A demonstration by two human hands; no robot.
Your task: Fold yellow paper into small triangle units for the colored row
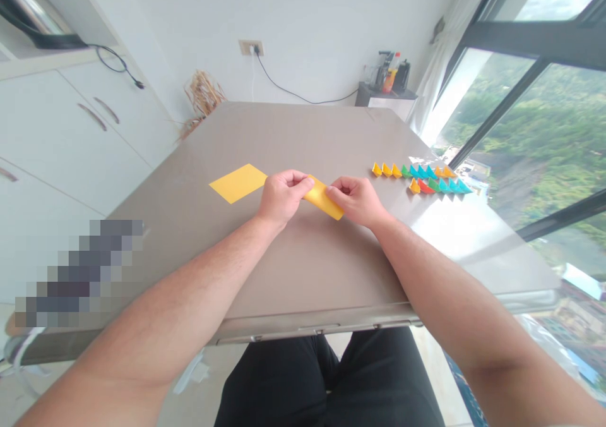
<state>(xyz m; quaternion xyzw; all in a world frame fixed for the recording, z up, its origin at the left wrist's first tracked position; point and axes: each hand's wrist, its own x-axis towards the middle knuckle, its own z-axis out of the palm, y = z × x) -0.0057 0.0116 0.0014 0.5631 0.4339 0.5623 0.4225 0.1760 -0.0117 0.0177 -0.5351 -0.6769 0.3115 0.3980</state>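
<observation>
Between my two hands is a folded piece of yellow paper (pixel 324 198), a narrow strip slanting down to the right above the table. My left hand (pixel 283 194) pinches its upper left end between thumb and fingers. At its right side, my right hand (pixel 356 199) grips the edge with the thumb on top. A flat yellow sheet (pixel 238 183) lies on the table just left of my left hand. Over to the right stand two rows of small folded paper boats (pixel 419 172) in yellow, green, blue, orange and red.
The grey-brown table (pixel 303 269) has its front edge close to my lap. A pixelated object (pixel 78 272) lies at the left edge. Behind the table are a wall socket (pixel 251 47) with a cable and a small cabinet (pixel 386 95) holding bottles. Windows line the right side.
</observation>
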